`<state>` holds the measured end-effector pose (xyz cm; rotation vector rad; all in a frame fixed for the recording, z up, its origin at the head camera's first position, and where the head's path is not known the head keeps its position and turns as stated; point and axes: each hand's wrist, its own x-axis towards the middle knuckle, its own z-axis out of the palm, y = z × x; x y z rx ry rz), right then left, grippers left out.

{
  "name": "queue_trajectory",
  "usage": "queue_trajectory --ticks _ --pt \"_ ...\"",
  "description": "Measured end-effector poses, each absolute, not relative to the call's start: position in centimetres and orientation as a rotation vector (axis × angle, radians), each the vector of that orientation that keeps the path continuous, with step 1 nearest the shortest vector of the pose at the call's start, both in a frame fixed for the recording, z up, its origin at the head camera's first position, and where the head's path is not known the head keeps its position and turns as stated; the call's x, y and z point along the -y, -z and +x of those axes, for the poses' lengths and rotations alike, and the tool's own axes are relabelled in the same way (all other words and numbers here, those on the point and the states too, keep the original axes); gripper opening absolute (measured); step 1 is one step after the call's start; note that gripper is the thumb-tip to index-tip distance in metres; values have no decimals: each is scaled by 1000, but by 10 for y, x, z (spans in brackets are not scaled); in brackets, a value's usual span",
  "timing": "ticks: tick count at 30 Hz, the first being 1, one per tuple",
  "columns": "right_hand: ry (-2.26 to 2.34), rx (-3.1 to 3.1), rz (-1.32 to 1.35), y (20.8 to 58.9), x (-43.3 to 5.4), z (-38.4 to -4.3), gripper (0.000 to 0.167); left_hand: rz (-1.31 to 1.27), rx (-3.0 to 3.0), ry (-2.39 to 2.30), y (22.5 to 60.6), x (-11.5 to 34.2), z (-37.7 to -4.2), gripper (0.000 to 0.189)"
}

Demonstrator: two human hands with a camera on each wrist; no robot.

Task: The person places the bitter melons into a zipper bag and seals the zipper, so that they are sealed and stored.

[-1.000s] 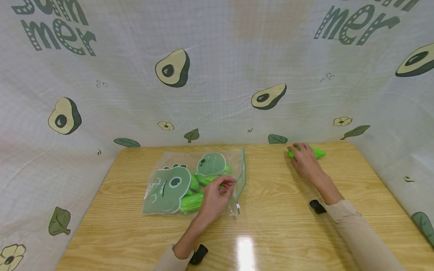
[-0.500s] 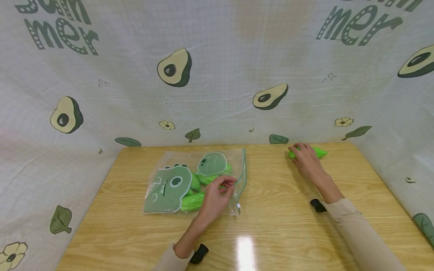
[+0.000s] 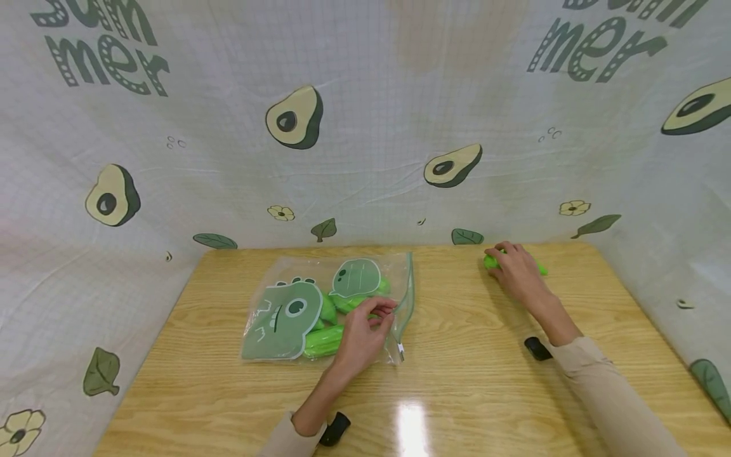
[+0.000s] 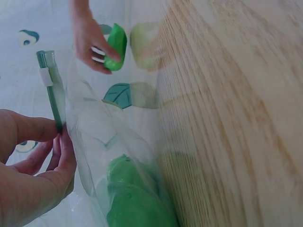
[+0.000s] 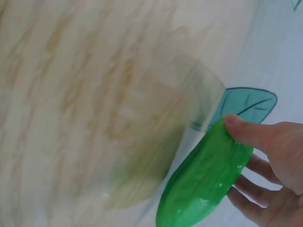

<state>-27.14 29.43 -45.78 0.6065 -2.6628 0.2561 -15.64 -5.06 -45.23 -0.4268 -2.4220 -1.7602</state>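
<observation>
A clear zip bag [image 3: 280, 327] with a green dinosaur print lies flat at the left middle of the table. Several green vegetable-shaped pieces [image 3: 322, 341] show through it. My left hand [image 3: 361, 336] pinches the bag's mouth between thumb and fingers; in the left wrist view the green zip strip [image 4: 55, 101] with its white slider rises from that pinch. Toward the back right, my right hand [image 3: 518, 274] holds a glossy green, long, cucumber-like vegetable [image 5: 203, 182]. Its thumb lies on one side and the fingers on the other. The hand covers the vegetable's middle in the head view.
The wooden table [image 3: 457, 381] ends at the back against a white cloth [image 3: 365, 190] printed with avocados and leaves. The cloth also rises along both sides. Black wrist straps [image 3: 335, 429] are on both arms.
The green vegetable has turned a little in my right hand, its right tip swinging toward me. My left hand and the bag stay as they were.
</observation>
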Motion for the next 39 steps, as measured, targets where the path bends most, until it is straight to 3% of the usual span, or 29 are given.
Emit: queue_trajectory --ticks 39 --pt "-442 3031 454 411 -280 -257 42 -444 2426 1749 453 52 -156 16"
